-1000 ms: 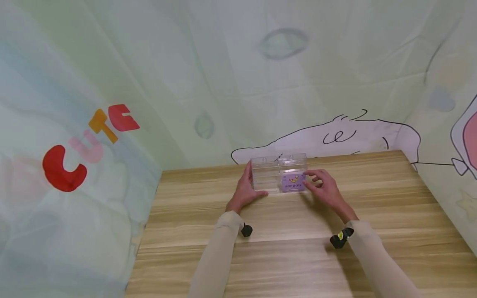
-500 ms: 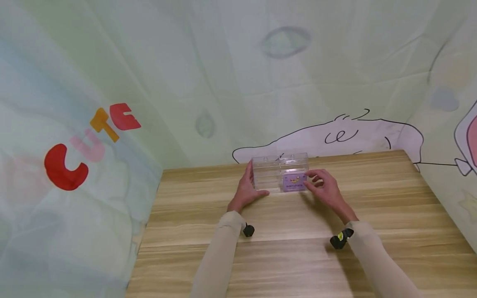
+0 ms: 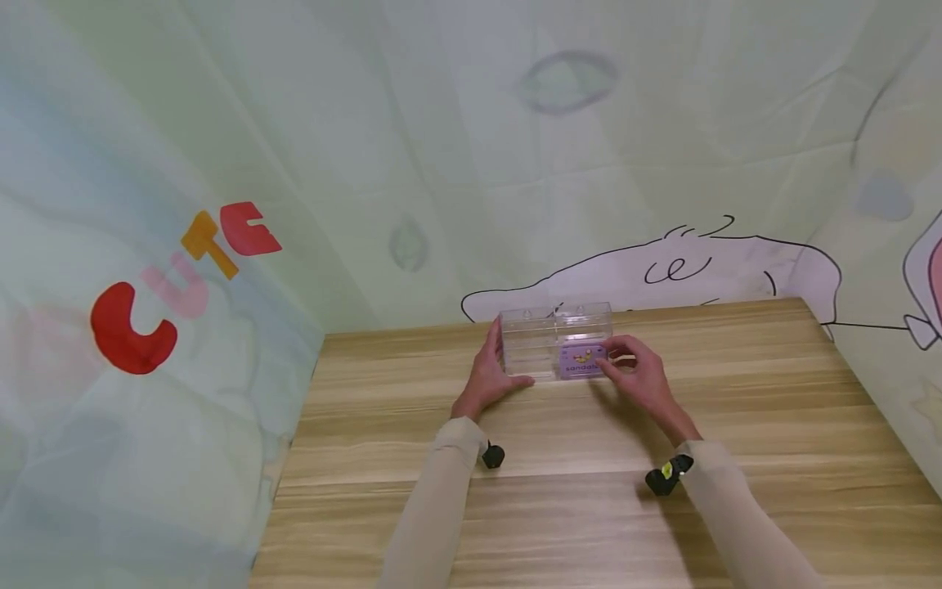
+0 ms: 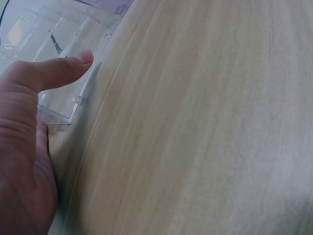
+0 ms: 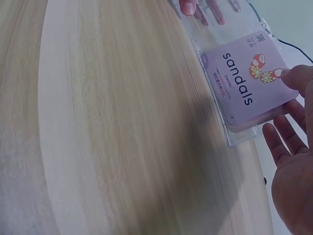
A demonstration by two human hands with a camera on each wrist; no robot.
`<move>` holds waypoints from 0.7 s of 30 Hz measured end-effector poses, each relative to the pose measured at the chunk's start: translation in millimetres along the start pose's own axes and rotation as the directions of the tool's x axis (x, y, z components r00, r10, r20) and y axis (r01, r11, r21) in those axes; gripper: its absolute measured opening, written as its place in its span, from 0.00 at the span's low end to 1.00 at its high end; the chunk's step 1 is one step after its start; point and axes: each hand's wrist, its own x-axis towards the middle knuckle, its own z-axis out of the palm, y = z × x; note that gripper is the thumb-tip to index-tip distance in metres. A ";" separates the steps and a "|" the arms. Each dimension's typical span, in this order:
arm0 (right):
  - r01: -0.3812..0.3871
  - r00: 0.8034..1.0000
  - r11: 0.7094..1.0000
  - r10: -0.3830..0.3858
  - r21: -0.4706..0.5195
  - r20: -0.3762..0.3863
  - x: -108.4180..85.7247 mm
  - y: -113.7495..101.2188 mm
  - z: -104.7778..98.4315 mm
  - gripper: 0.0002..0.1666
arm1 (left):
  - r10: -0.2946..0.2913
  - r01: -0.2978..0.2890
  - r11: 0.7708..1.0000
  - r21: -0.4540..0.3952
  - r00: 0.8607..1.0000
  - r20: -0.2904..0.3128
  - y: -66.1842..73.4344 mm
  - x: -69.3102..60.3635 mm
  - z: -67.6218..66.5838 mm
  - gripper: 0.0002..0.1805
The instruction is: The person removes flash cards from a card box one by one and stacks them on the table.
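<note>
Closest to me, the left sleeve and the right sleeve, both pale beige, reach in over the wood-grained worktop. A black camera sits at the left wrist; a second camera, also black and marked with a yellow-green spot, sits at the right.

Further in, the left hand holds the left end of a clear box: the thumb lies across the lower front edge, and the fingers run back along the side. The right hand pinches the purple card at its right end; one fingertip is on the printed face, and other fingers bend close by the end, their exact contact partly hidden.

The card is in the box's right half, face outward, with "sandals" and a pair of red and yellow sandals printed on it. The box rests on the worktop near the back edge, and ridges show through the plastic of its left half.

Behind the worktop hangs a pale green cloth. A white cartoon figure is drawn low on it, colourful "CUTE" lettering slants up at the left, and a pink balloon is cut off at the far right.
</note>
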 end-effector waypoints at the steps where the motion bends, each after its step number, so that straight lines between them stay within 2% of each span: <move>1: 0.005 1.000 1.000 -0.005 0.009 -0.002 0.2 0.2 0.5 0.17 | -0.001 0.001 1.000 0.001 1.000 0.001 0.2 -0.1 -0.3 0.77; 9: 0.037 0.999 0.999 -0.036 0.036 -0.021 1.6 4.0 6.7 0.13 | -0.004 0.004 1.000 -0.001 1.000 0.005 -0.3 -0.6 -1.2 0.77; 21: 0.060 0.998 0.998 -0.060 -0.002 -0.035 0.8 4.4 11.3 0.10 | 0.001 -0.001 1.000 -0.010 1.000 0.009 -5.0 1.9 -0.5 0.78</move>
